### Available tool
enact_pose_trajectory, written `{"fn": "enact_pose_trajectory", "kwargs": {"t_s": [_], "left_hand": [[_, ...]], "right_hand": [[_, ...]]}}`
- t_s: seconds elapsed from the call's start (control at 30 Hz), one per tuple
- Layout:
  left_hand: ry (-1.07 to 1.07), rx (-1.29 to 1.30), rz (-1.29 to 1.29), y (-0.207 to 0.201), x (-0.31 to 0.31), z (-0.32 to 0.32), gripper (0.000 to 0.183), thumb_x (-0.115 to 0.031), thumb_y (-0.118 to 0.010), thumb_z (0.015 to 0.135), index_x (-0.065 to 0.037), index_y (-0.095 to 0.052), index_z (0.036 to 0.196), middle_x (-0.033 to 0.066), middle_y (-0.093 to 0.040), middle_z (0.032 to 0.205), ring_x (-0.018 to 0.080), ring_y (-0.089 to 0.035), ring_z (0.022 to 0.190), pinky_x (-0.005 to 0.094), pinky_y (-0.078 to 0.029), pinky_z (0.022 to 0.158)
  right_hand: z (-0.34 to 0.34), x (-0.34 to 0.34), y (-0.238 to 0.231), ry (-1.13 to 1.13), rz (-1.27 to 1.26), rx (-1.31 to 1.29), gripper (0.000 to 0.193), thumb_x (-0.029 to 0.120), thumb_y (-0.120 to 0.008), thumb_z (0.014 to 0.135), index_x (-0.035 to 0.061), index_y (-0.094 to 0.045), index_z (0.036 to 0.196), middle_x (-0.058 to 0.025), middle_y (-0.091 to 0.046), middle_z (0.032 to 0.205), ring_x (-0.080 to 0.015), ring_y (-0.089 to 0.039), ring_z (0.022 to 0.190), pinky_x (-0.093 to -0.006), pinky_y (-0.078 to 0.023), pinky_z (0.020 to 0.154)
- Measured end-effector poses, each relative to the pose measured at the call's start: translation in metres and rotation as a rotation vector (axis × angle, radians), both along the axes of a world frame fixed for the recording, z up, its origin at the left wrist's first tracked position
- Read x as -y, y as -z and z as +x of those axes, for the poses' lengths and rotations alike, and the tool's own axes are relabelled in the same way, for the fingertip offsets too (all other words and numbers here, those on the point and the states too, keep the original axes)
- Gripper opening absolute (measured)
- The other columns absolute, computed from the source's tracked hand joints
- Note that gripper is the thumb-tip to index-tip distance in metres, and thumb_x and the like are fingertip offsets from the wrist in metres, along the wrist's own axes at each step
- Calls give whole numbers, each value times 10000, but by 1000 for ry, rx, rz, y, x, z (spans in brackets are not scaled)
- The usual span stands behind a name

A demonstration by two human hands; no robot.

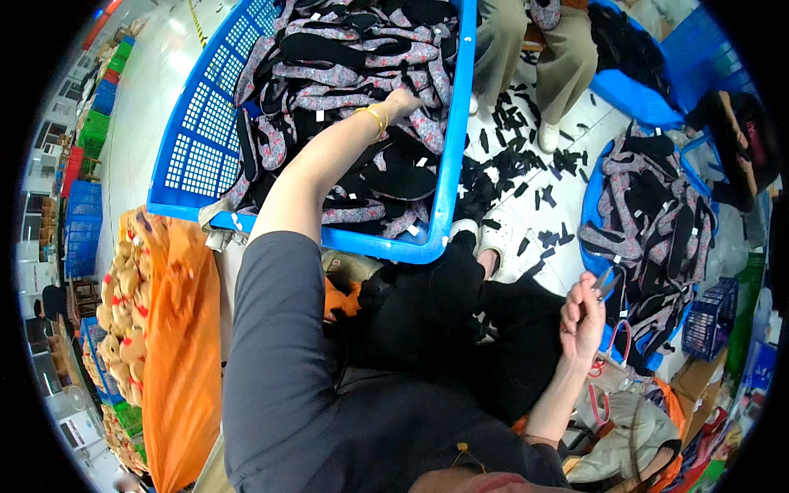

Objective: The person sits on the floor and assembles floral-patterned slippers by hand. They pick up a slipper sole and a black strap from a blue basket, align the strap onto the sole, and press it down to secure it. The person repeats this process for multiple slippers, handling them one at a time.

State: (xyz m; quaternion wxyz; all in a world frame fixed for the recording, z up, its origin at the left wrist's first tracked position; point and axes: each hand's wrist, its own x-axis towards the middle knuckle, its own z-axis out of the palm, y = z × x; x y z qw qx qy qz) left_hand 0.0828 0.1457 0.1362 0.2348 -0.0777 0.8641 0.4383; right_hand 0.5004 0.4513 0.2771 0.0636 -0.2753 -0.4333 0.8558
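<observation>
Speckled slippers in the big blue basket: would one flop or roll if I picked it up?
The speckled slippers would probably bend: some curve over their neighbours in the blue basket. They're likely light, since they look like cloth. Rolling seems unlikely, because they're long and flattish.

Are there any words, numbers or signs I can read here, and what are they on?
None can be read clearly.
Small white tags on the patterned pieces in the blue basket: too small to read.
Dark shirt at the far right: small reddish marks, too unclear to read.
Scissors in the right hand: no writing visible.
</observation>
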Motion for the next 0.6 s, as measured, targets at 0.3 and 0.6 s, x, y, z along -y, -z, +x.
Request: {"fn": "enact_pose_trajectory", "kwargs": {"t_s": [0.3,0.6], "left_hand": [[-116,247,15,137,-7,31,572,-333,-707,833,63,-555,1217,169,-682,1052,270,-664,964,480,-519,888],[-18,-66,-59,146,9,13,365,-292,-569,904,52,-686,866,224,-691,829,347,-694,758,425,-530,614]], "right_hand": [[7,9,-8,-100,138,73,109,132,-552,960,32,-541,1003,-13,-489,629,-47,-360,391,-185,-239,334],[10,17,-19,-127,137,42,161,158,-586,943,41,-523,1033,-21,-498,633,-58,-372,401,-190,-225,334]]}}
